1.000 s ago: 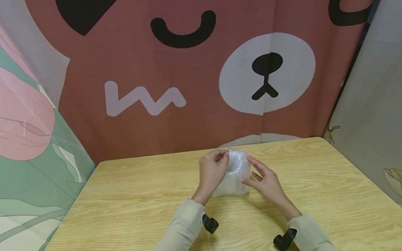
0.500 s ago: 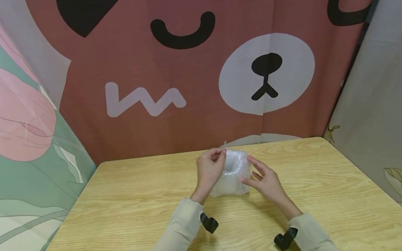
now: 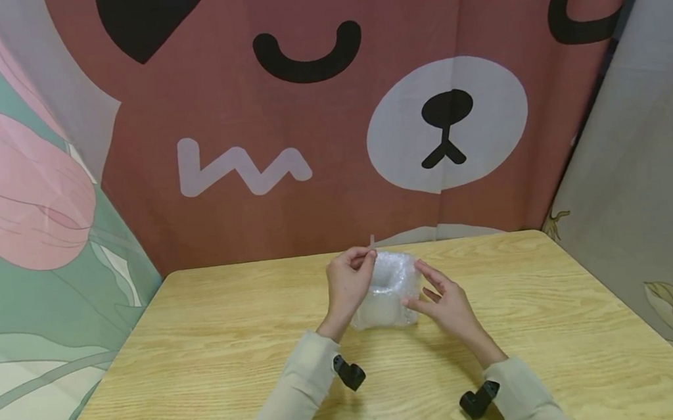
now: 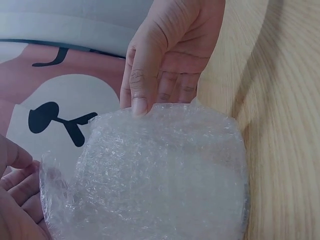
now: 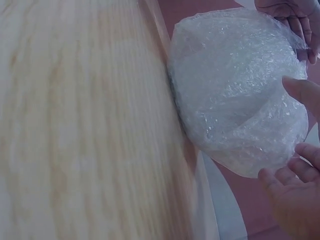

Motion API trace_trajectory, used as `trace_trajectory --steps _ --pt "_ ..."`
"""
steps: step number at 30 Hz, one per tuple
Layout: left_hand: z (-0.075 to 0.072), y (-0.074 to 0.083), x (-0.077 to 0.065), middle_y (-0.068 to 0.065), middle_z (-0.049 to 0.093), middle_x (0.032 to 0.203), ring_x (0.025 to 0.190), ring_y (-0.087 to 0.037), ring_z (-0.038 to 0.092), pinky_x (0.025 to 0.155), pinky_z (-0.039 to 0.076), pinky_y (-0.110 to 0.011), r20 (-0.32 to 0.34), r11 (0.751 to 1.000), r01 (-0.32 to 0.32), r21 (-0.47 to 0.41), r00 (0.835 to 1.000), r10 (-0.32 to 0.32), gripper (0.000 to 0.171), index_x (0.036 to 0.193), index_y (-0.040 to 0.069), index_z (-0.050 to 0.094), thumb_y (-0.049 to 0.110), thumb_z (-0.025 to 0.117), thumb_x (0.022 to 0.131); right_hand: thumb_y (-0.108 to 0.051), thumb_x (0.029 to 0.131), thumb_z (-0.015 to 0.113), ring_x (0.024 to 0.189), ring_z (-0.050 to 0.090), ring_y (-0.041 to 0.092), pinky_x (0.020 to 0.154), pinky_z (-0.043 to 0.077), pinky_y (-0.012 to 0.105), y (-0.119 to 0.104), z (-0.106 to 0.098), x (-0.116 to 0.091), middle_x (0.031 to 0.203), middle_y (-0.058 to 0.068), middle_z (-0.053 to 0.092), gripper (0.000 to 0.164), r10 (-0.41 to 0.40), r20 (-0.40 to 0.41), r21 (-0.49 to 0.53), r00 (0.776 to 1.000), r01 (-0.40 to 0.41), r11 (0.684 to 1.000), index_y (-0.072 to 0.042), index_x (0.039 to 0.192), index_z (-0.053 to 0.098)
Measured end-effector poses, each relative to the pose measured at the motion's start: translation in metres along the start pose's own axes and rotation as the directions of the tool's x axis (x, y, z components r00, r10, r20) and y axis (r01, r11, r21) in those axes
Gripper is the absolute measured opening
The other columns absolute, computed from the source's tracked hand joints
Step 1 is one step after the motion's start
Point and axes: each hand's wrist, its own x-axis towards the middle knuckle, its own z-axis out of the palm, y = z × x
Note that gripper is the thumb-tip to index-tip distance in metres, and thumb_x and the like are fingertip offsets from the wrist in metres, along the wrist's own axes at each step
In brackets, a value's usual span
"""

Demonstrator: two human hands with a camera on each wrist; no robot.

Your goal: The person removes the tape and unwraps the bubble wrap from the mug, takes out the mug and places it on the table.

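Observation:
A squarish package wrapped in clear bubble wrap [image 3: 387, 298] stands on the table near its back edge; what lies inside is too blurred by the wrap to tell. My left hand [image 3: 349, 281] pinches the wrap's upper left edge between thumb and fingertips, and a thin pale strip [image 3: 372, 241] sticks up above them. On the package's right side, my right hand [image 3: 446, 307] holds it with the thumb on the near face and the fingers spread along the edge. In the left wrist view the right thumb [image 4: 140, 102] presses on the wrap [image 4: 160, 170].
The wood-grain table [image 3: 205, 352] has rounded back corners. A curtain with a bear print [image 3: 333, 170] hangs right behind it, and other printed cloths hang at the left [image 3: 36, 313] and right [image 3: 627, 213]. A small black camera sits on each wrist.
My left hand has shifted slightly left, drawing the wrap's upper left edge with it and showing more of the package. A thin strip now shows above its fingertips. My right hand has barely moved.

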Motion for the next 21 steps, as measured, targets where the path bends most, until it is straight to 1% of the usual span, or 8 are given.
trace_trajectory --steps 4,8,12,13,16,19,20,21 --pt "-0.001 -0.001 0.0 -0.006 0.073 0.08 0.073 -0.013 0.07 0.058 0.053 -0.024 0.004 1.0 0.009 -0.015 1.0 -0.009 0.009 0.088 0.002 0.074 0.01 0.07 0.089 -0.016 0.079 0.082 0.139 0.03 0.033 0.099 0.041 0.04 -0.001 -0.002 0.001 0.153 0.01 0.033 0.079 0.006 -0.001 -0.003 1.0 -0.006 1.0 -0.004 0.146 0.041" --pt "-0.003 -0.001 0.0 -0.006 0.073 0.081 0.074 -0.015 0.07 0.057 0.052 -0.023 0.0 0.999 0.025 -0.022 1.0 -0.025 0.009 0.088 0.001 0.074 0.009 0.069 0.089 -0.014 0.079 0.082 0.139 0.03 0.034 0.1 0.04 0.043 -0.003 -0.002 0.002 0.153 0.012 0.033 0.08 -0.006 0.012 -0.003 1.0 0.006 1.0 -0.004 0.147 0.04" --pt "-0.005 -0.001 0.0 -0.009 0.073 0.081 0.075 -0.023 0.071 0.056 0.051 -0.021 -0.004 0.998 0.039 -0.044 0.999 -0.039 0.009 0.088 0.001 0.074 0.009 0.069 0.09 -0.014 0.08 0.082 0.139 0.028 0.036 0.101 0.038 0.047 -0.005 -0.003 0.003 0.154 0.014 0.031 0.082 -0.013 0.031 -0.009 0.999 0.014 1.0 -0.004 0.148 0.038" --pt "-0.005 -0.001 0.0 -0.009 0.073 0.081 0.075 -0.024 0.071 0.055 0.05 -0.021 -0.003 0.998 0.043 -0.049 0.999 -0.043 0.009 0.088 0.001 0.074 0.009 0.069 0.09 -0.013 0.08 0.082 0.139 0.027 0.037 0.101 0.038 0.048 -0.011 -0.003 0.002 0.154 0.015 0.03 0.082 -0.009 0.038 -0.008 0.999 0.009 1.0 -0.003 0.148 0.037" --pt "-0.007 -0.001 0.0 -0.012 0.072 0.082 0.075 -0.029 0.07 0.054 0.048 -0.02 -0.002 0.997 0.041 -0.072 0.999 -0.042 0.01 0.088 0.0 0.074 0.009 0.069 0.09 -0.012 0.08 0.081 0.14 0.025 0.039 0.102 0.036 0.051 -0.016 -0.003 0.002 0.155 0.017 0.027 0.083 0.002 0.058 -0.009 0.998 -0.002 1.0 -0.001 0.149 0.035" --pt "-0.009 0.0 0.001 -0.013 0.072 0.081 0.074 -0.033 0.07 0.052 0.045 -0.018 -0.007 0.995 0.039 -0.091 0.999 -0.04 0.01 0.088 -0.001 0.073 0.008 0.069 0.089 -0.011 0.08 0.081 0.14 0.023 0.041 0.102 0.035 0.053 -0.018 -0.003 0.003 0.155 0.019 0.026 0.085 0.018 0.07 -0.021 0.997 -0.016 1.0 0.0 0.149 0.033" --pt "-0.009 0.0 0.001 -0.014 0.072 0.081 0.075 -0.036 0.069 0.051 0.043 -0.017 -0.009 0.994 0.037 -0.1 0.999 -0.038 0.01 0.087 -0.002 0.073 0.008 0.069 0.089 -0.012 0.08 0.081 0.14 0.022 0.04 0.102 0.035 0.052 -0.013 -0.003 0.004 0.155 0.018 0.026 0.085 0.015 0.069 -0.023 0.998 -0.014 1.0 -0.001 0.15 0.033" --pt "-0.009 0.001 0.001 -0.015 0.072 0.081 0.074 -0.037 0.069 0.05 0.042 -0.017 -0.012 0.993 0.037 -0.108 0.999 -0.039 0.01 0.087 -0.002 0.073 0.007 0.069 0.089 -0.012 0.08 0.081 0.14 0.022 0.039 0.102 0.035 0.052 -0.013 -0.003 0.004 0.155 0.018 0.026 0.085 0.016 0.068 -0.021 0.998 -0.015 1.0 -0.001 0.15 0.033"
